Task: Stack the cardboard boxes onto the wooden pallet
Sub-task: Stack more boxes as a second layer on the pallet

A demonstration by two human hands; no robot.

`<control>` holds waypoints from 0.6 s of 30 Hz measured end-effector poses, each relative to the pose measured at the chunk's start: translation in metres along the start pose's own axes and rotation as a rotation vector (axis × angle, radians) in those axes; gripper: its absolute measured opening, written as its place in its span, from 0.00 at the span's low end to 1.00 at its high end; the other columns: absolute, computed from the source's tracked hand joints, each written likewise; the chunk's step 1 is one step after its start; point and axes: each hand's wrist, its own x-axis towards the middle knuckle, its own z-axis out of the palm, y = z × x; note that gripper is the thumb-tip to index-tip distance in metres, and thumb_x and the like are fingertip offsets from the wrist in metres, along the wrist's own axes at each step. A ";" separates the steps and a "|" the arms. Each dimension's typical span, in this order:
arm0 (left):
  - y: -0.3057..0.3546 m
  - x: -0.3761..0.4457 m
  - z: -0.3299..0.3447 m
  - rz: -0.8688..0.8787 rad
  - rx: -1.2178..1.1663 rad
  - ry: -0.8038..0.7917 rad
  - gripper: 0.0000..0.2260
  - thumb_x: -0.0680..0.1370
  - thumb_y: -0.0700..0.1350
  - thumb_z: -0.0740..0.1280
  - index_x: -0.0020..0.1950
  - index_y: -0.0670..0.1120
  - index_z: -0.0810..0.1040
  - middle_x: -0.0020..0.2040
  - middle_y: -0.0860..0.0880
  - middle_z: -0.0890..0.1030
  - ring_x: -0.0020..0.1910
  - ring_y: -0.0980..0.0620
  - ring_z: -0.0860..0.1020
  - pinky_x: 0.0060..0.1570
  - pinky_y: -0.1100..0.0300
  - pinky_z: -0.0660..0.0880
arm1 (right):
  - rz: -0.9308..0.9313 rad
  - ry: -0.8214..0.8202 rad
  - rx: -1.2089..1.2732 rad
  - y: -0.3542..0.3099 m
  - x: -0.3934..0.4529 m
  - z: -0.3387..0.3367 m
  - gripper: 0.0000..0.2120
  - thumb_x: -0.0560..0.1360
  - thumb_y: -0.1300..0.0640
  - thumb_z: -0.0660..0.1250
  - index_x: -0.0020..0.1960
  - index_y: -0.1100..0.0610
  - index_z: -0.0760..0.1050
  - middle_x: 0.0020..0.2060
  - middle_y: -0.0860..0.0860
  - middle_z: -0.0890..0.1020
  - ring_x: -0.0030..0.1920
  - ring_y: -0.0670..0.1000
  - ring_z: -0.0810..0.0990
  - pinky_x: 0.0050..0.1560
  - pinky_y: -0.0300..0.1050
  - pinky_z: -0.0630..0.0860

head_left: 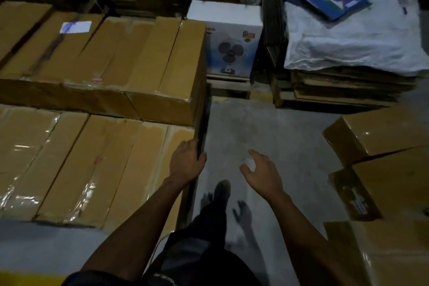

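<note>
Left hand [186,161] gripping the box [104,169] corner; right hand [261,173] open, empty, above floor [267,127].

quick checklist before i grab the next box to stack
1. Left hand off the stacked boxes: not ok, it grips their right edge.
2. Right hand free: ok, open over the floor.
3. Next loose box reachable: ok, on the right.
4. Walkway clear: ok, bare concrete ahead.
5. Upper row square: cannot tell, blurred.
6. Pallet underneath: cannot tell, hidden.
</note>
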 end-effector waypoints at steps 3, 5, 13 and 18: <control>0.003 0.067 -0.001 -0.039 0.006 0.008 0.35 0.75 0.61 0.49 0.73 0.38 0.68 0.67 0.38 0.73 0.68 0.40 0.70 0.65 0.52 0.68 | -0.031 -0.047 -0.045 -0.013 0.074 -0.014 0.30 0.80 0.45 0.63 0.80 0.50 0.60 0.77 0.54 0.65 0.75 0.56 0.64 0.73 0.51 0.64; 0.003 0.112 -0.008 -0.079 0.010 -0.003 0.32 0.75 0.59 0.51 0.71 0.38 0.69 0.66 0.37 0.74 0.66 0.39 0.71 0.63 0.50 0.69 | -0.040 -0.085 -0.075 -0.027 0.121 -0.027 0.31 0.80 0.45 0.63 0.80 0.49 0.59 0.77 0.53 0.64 0.75 0.56 0.63 0.73 0.50 0.63; 0.018 0.257 -0.075 -0.186 -0.026 0.096 0.27 0.81 0.54 0.56 0.74 0.39 0.65 0.68 0.38 0.73 0.67 0.41 0.70 0.63 0.51 0.69 | -0.136 -0.153 -0.165 -0.095 0.288 -0.096 0.32 0.81 0.43 0.62 0.81 0.48 0.56 0.77 0.53 0.63 0.75 0.56 0.63 0.73 0.50 0.63; 0.016 0.328 -0.094 -0.306 -0.047 0.152 0.27 0.82 0.54 0.57 0.76 0.40 0.63 0.69 0.39 0.73 0.68 0.41 0.69 0.64 0.50 0.69 | -0.236 -0.221 -0.208 -0.132 0.390 -0.120 0.32 0.80 0.42 0.62 0.81 0.48 0.56 0.77 0.53 0.64 0.75 0.57 0.64 0.73 0.51 0.64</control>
